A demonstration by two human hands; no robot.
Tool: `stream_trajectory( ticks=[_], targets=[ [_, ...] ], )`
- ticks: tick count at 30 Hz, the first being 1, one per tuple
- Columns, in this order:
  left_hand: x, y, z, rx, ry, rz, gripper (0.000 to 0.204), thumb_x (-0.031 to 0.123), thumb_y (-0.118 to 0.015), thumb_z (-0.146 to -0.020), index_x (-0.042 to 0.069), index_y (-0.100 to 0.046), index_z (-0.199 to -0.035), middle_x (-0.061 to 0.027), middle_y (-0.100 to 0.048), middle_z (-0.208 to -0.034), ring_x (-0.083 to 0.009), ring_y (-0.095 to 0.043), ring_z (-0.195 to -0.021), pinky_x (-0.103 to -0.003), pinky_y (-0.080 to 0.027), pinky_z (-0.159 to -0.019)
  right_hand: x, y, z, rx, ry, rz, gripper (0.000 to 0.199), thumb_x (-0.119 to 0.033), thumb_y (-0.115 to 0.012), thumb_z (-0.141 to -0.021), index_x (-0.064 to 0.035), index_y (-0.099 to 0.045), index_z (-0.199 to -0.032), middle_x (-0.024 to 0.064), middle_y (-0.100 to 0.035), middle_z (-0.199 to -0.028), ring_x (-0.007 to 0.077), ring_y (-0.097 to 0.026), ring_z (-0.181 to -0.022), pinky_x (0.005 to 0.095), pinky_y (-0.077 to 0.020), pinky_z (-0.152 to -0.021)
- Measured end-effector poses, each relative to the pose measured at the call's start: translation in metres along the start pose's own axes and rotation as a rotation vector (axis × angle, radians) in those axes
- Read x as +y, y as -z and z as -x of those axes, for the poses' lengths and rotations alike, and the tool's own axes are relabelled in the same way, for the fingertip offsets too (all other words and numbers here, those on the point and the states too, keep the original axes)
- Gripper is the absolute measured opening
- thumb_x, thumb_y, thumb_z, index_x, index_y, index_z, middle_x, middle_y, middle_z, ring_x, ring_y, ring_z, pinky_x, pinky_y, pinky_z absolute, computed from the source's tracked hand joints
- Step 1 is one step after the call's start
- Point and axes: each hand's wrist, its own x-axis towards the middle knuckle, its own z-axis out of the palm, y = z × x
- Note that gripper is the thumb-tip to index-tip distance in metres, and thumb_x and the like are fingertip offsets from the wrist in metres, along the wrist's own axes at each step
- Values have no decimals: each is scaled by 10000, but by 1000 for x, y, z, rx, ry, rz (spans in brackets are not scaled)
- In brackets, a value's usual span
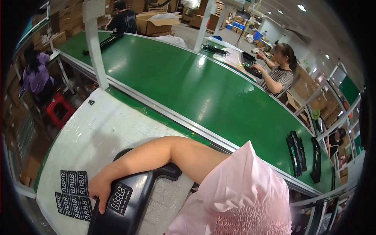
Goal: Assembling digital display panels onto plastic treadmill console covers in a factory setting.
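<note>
My right arm, in a short pink sleeve, bends across the white work surface [98, 125]. A long black plastic casing [137, 192] lies under the forearm, its near end cut off by the lower edge. My right hand [101, 190] grips the casing's left side, thumb on top and the other fingers curled over the edge, partly hidden. Close to the thumb, a black display panel [120, 199] with pale digit segments sits on the casing. Left of the hand, several similar display panels [73, 194] lie in two rows. My left hand is out of view.
Beyond a metal rail [168, 117] runs a wide green conveyor belt [172, 78], with black plastic parts [296, 154] at its right. A white post [96, 51] rises beside the rail. Co-workers [280, 74] are around the belt; a red stool [59, 109] stands left.
</note>
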Motion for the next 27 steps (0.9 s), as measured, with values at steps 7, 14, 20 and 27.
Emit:
stream_trajectory(
  ticks=[7, 14, 20, 27],
  targets=[
    [2, 26, -43, -211, -152, -131, 387, 349, -669, -872, 28, -662, -1088, -178, -641, -1178, -344, -594, -1061, -444, -448, -948, -10, 5, 12, -75, -54, 30, 783, -695, -666, -738, 50, -705, -976, 241, -683, -1020, 354, -645, -975, 408, -502, -852],
    [1, 11, -43, -481, -228, -147, 403, 349, -661, -878, 23, -652, -1114, -183, -630, -1204, -342, -586, -1088, -438, -441, -963, -133, 110, 145, 296, -67, 324, 667, -590, -728, -732, 61, -636, -843, 232, -669, -803, 429, -647, -802, 477, -525, -733],
    [60, -104, 65, -715, -116, 271, 418, 349, -655, -882, 18, -644, -1137, -187, -621, -1228, -341, -579, -1110, -433, -435, -975, -164, 154, 274, 585, -678, 509, 480, -462, -753, -788, -19, -601, -892, 171, -609, -675, 336, -623, -657, 436, -460, -602],
    [145, -161, 186, -933, 34, 722, 435, 349, -647, -888, 12, -634, -1163, -192, -610, -1254, -340, -571, -1136, -427, -428, -990, 3, 117, 393, 781, -1202, 990, 518, -487, -734, -786, -27, -600, -983, 229, -661, -801, 424, -652, -788, 508, -487, -655]
  ],
)
